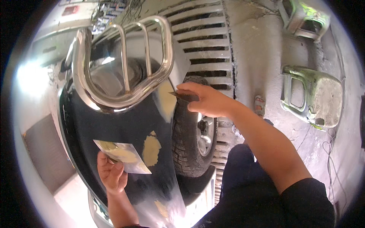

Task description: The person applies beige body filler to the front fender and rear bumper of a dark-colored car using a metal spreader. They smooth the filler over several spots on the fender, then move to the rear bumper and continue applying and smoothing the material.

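Observation:
My left hand point(111, 174) pinches a thin metal plate point(140, 166) that carries a smear of yellowish body filler point(121, 153). My right hand point(211, 100) grips a dark flat spreader point(183, 97), its corner by a patch of filler point(166, 102) at the edge of a dark car body panel point(121, 127). Whether the blade touches the patch I cannot tell. Another filler patch point(152, 149) lies mid-panel, right of the plate, and a small one point(161, 208) shows lower down on a greyish area.
A bent chrome tube guard point(123, 99) stands over the panel's far end. Right of the panel is a knobbly tyre point(185, 152), beside a slotted floor grate point(207, 40). Two worn plastic stools, one nearer point(327, 97) and one farther point(313, 22), stand at right, with loose cables point(330, 163).

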`<state>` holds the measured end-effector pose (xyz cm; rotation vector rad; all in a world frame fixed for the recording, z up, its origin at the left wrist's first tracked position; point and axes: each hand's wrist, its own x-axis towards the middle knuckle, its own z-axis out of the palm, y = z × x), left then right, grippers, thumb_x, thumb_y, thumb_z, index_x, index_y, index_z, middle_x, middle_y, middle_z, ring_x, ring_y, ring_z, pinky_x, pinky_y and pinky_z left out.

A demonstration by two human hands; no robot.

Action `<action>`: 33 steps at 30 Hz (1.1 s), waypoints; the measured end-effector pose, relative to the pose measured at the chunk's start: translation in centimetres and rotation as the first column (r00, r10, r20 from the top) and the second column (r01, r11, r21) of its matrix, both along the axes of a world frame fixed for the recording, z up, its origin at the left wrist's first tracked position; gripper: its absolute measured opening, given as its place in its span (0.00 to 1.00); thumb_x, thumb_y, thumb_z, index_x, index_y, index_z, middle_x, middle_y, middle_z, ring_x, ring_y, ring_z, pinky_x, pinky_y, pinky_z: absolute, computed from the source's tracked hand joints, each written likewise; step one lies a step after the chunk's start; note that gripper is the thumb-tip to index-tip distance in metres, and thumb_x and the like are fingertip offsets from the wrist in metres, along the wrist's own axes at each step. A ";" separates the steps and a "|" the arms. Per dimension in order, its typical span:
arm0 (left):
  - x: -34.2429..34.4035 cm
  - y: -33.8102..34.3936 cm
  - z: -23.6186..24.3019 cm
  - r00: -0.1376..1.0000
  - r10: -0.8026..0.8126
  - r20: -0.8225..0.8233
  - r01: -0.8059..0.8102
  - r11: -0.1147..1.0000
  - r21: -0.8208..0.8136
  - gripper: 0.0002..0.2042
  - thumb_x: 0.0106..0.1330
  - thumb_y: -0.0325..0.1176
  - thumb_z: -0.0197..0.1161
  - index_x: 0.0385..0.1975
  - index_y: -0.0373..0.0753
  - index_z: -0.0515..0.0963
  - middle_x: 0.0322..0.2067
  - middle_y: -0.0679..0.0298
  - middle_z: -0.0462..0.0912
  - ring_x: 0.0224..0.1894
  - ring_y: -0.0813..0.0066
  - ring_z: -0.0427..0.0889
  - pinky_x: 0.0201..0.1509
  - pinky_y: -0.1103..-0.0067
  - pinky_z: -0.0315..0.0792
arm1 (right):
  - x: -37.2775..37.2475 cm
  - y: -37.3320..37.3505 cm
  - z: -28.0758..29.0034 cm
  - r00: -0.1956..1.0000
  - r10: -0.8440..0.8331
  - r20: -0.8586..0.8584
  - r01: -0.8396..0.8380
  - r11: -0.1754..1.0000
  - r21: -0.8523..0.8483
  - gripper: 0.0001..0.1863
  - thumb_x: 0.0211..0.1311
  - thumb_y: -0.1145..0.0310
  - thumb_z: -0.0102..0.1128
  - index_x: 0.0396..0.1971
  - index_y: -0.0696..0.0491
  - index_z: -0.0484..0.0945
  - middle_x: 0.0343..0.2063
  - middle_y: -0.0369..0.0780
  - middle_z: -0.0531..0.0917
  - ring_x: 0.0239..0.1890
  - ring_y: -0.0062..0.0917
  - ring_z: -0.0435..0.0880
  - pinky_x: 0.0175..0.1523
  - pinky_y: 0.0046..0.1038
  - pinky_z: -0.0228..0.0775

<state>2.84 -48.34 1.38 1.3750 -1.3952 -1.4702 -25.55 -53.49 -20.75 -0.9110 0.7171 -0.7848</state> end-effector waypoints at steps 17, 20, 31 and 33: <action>-1.0 0.9 0.6 0.977 0.160 0.139 -0.145 0.983 -0.110 0.27 0.62 0.19 0.53 0.63 0.34 0.56 0.49 0.51 0.74 0.43 0.61 0.80 0.40 0.66 0.80 | 4.3 -2.8 -2.0 0.925 -0.289 -0.249 0.028 0.703 -0.710 0.29 0.55 0.82 0.50 0.60 0.49 0.67 0.56 0.42 0.74 0.60 0.37 0.69 0.64 0.39 0.64; -0.5 1.0 0.7 0.979 0.137 0.154 -0.123 0.988 -0.097 0.28 0.63 0.19 0.54 0.63 0.34 0.55 0.50 0.52 0.73 0.43 0.62 0.79 0.39 0.66 0.81 | 4.3 -3.0 -1.6 0.924 -0.286 -0.254 0.019 0.697 -0.717 0.28 0.56 0.82 0.50 0.59 0.50 0.68 0.54 0.41 0.75 0.59 0.36 0.70 0.63 0.38 0.64; -0.6 1.2 0.6 0.984 0.122 0.132 -0.110 0.989 -0.100 0.30 0.62 0.18 0.53 0.65 0.36 0.53 0.56 0.54 0.70 0.46 0.61 0.78 0.45 0.65 0.80 | 4.0 -2.6 1.0 0.922 -0.121 -0.367 -0.130 0.798 -0.588 0.29 0.56 0.82 0.51 0.59 0.48 0.68 0.54 0.44 0.74 0.58 0.36 0.72 0.62 0.39 0.66; 0.0 1.1 0.9 0.987 0.063 0.146 -0.052 0.996 -0.077 0.30 0.62 0.17 0.52 0.65 0.36 0.53 0.57 0.55 0.69 0.49 0.60 0.77 0.46 0.65 0.80 | 4.2 -1.9 1.0 0.914 -0.156 -0.375 -0.126 0.769 -0.627 0.29 0.56 0.82 0.52 0.59 0.47 0.69 0.54 0.44 0.74 0.58 0.36 0.72 0.62 0.38 0.67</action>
